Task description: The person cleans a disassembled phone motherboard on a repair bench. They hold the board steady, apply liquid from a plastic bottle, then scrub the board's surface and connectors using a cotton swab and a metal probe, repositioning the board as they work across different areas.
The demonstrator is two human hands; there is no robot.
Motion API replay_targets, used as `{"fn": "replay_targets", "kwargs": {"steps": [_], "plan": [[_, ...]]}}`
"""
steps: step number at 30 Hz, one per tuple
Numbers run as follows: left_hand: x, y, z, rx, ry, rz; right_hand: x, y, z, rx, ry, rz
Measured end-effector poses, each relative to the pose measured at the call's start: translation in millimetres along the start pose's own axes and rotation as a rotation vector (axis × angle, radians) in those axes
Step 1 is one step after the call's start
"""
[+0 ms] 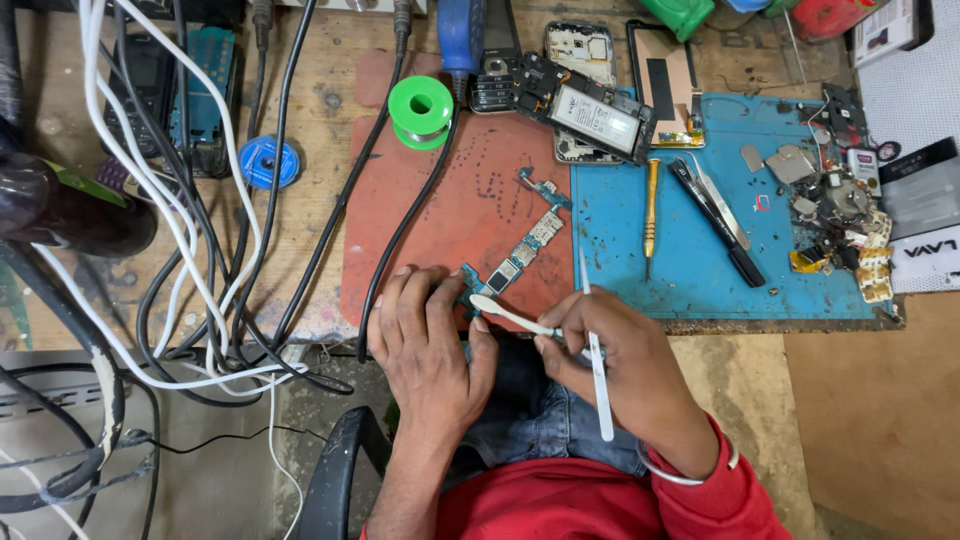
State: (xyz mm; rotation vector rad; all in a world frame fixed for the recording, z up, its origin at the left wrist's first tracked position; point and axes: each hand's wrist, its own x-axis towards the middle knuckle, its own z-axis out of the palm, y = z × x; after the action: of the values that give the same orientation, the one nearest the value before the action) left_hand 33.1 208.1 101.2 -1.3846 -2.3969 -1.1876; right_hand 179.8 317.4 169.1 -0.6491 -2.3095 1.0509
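Head view: left hand point(425, 345) fingers pin bare circuit board point(505, 270); right hand point(625, 365) fingers grip white toothbrush point(510, 316), tweezers point(597, 365).

The red mat point(470, 215) is mostly bare above the hands. A black cable point(405, 225) crosses it, and tools point(715, 215) crowd the blue mat point(690, 270).
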Motion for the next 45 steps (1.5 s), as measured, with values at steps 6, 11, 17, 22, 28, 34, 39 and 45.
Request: {"fn": "replay_targets", "kwargs": {"steps": [6,11,17,22,28,34,39,45], "plan": [[-0.3,0.8,-0.5,-0.013,-0.006,0.001,-1.7,2.5,-0.5,-0.137,0.076,0.058],[0.4,0.8,0.1,-0.019,-0.004,0.009,1.3,1.0,1.7,-0.159,0.145,0.115],[-0.1,0.8,0.5,-0.008,-0.010,0.004,2.2,4.0,0.2,-0.194,0.163,0.097],[0.2,0.1,1.1,0.009,-0.003,0.008,-0.5,2.2,-1.4,-0.097,0.071,0.065],[-0.5,0.5,-0.2,-0.012,-0.007,0.004,0.9,-4.4,0.5,-0.110,0.083,-0.005],[0.1,0.3,-0.4,-0.015,-0.008,0.007,1.5,-1.9,2.4,-0.243,0.135,0.016],[-1.7,0.7,0.7,-0.009,-0.006,0.001,0.8,-2.1,1.9,-0.293,0.174,0.034],[4.0,0.6,0.3,0.007,0.006,0.018,4.9,-4.9,-1.1,-0.308,0.238,0.132]]}}
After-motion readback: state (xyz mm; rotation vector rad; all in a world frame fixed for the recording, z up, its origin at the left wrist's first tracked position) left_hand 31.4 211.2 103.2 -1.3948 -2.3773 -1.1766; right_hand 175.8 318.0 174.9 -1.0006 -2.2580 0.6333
